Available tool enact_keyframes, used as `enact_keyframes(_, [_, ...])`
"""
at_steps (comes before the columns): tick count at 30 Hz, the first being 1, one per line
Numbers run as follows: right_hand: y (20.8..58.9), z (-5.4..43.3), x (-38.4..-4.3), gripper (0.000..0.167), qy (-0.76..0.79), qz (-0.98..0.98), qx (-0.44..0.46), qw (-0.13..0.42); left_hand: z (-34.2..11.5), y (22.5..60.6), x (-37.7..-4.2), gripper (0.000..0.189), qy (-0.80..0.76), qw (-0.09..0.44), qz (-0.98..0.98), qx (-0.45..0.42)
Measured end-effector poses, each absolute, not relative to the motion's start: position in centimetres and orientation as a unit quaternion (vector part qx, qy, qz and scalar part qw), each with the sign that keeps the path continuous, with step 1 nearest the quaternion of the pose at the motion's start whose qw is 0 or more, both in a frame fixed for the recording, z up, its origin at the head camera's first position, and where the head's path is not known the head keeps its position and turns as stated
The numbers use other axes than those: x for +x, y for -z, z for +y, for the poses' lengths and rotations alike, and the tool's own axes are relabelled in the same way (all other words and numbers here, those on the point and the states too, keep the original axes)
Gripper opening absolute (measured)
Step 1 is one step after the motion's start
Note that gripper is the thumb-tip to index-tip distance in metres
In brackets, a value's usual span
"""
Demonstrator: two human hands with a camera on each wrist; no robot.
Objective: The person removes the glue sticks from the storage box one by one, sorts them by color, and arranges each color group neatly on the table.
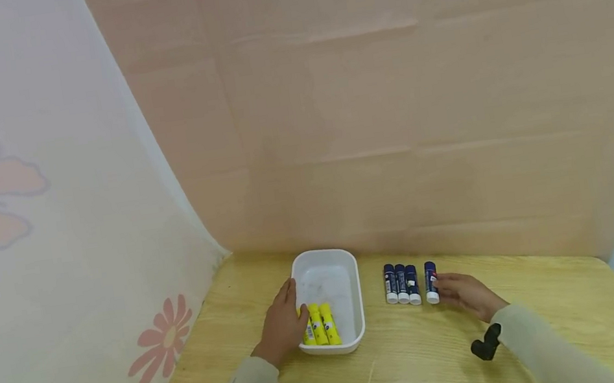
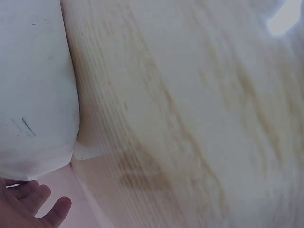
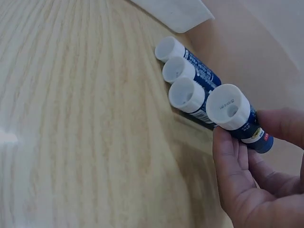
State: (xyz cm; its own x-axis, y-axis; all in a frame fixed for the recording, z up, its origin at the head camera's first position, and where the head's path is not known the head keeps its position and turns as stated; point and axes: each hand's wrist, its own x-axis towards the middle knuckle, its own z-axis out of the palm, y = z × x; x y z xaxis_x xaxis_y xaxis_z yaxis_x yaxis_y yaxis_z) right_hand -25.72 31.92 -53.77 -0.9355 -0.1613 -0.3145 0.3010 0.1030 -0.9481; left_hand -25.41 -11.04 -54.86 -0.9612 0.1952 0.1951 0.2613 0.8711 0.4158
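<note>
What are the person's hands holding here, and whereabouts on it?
The right hand pinches the fourth blue glue stick around its body, near the white end. The left hand rests on the white tub's rim, gripping nothing that shows.

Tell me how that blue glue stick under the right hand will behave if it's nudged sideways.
The blue glue stick is a smooth cylinder lying on its side, so it would probably roll across the glossy table. Its hard-looking plastic suggests stiff and light. The right hand pinches it.
</note>
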Motion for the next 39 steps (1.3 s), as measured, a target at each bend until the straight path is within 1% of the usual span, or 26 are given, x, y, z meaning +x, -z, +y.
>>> enact_keyframes(6, [54.6,32.0,-25.8,0.064,0.677,0.711,0.063,0.177,-10.9,54.6,-25.2,0.066,0.232,0.077,-0.961,-0.125])
enact_keyframes(13, [54.0,31.1,-25.9,0.06,0.646,0.742,0.072,0.164,-10.8,54.6,-25.2,0.066,0.236,0.075,-0.961,-0.122])
enact_keyframes(24, [53.3,30.5,-26.2,0.055,0.607,0.775,0.096,0.148,-10.3,54.1,-25.1,0.068,0.239,0.046,-0.964,-0.106])
enact_keyframes(39, [53.5,30.2,-26.7,0.054,0.586,0.79,0.111,0.14,-10.4,54.3,-25.2,0.068,0.246,0.06,-0.96,-0.119])
